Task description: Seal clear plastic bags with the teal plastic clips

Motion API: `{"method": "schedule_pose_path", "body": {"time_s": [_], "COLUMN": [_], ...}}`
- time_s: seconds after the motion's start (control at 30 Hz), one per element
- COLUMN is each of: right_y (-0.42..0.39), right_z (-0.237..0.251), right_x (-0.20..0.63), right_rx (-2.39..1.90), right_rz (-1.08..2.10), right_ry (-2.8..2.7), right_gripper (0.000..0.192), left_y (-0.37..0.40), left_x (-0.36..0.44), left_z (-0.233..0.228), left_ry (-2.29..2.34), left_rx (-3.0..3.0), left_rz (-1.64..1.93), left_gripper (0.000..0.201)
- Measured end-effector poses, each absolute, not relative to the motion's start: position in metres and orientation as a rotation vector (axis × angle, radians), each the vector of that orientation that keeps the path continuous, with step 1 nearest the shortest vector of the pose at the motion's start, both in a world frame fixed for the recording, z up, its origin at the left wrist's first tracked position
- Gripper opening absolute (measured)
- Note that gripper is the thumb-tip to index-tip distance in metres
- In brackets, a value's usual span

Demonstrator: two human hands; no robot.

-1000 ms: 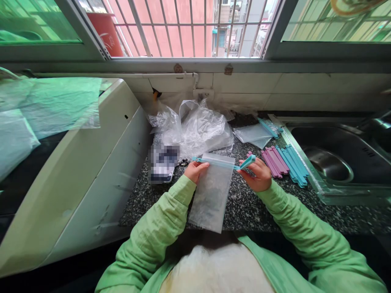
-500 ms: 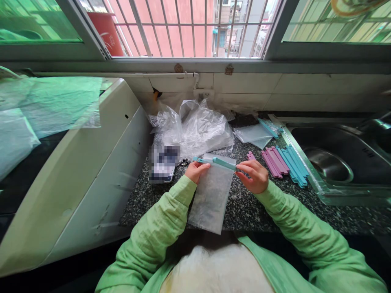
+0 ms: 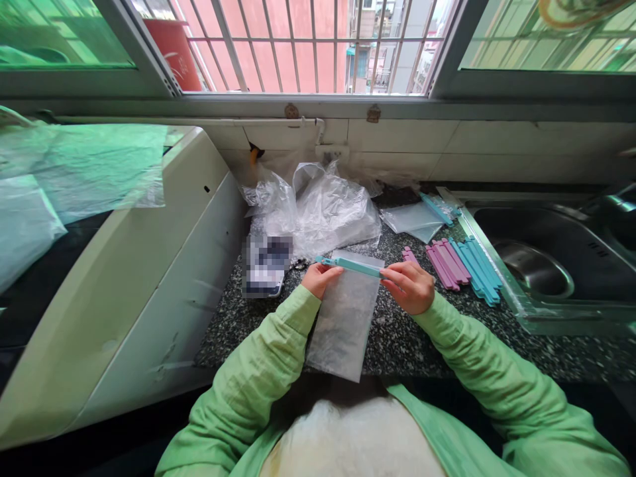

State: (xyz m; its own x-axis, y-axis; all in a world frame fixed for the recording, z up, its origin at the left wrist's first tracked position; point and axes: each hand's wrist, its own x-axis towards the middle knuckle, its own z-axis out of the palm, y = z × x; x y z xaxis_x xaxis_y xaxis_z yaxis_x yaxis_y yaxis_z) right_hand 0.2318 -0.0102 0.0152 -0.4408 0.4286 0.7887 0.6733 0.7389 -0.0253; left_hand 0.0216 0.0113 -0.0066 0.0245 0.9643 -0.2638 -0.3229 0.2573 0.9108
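Observation:
A teal bag sealing clip (image 3: 362,267) lies across the upper part of a clear plastic bag (image 3: 342,324). My left hand (image 3: 320,279) pinches the clip's left end together with the bag's edge. The thumb and fingers of my right hand (image 3: 408,286) are closed on the clip's right end. From the clip the bag hangs down toward the counter's front edge and looks flat. Just right of my right hand lie several pink clips (image 3: 448,264) and several teal clips (image 3: 477,270), side by side in rows.
Crumpled clear plastic (image 3: 332,205) covers the back of the counter (image 3: 402,344). A blurred-out phone-like object (image 3: 267,266) is at left, beside a white appliance (image 3: 163,298). A flat clear bag (image 3: 415,220) lies behind the clips. The steel sink (image 3: 527,318) is at right.
My right hand has shifted slightly left, and the clip's sliding part has moved left with it, over more of the strip across the bag. My left hand has stayed nearly still.

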Motion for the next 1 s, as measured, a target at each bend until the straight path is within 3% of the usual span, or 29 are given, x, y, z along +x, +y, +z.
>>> {"method": "schedule_pose_path", "body": {"time_s": [1.0], "right_y": [-0.005], "right_z": [0.005], "right_x": [0.231], "right_rx": [-0.815], "right_rz": [-0.381], "right_ry": [-2.225], "right_gripper": [0.015], "left_y": [0.008], "left_x": [0.021], "left_z": [0.005], "left_ry": [1.137], "left_rx": [0.965], "left_rz": [1.02], "left_gripper": [0.043]}}
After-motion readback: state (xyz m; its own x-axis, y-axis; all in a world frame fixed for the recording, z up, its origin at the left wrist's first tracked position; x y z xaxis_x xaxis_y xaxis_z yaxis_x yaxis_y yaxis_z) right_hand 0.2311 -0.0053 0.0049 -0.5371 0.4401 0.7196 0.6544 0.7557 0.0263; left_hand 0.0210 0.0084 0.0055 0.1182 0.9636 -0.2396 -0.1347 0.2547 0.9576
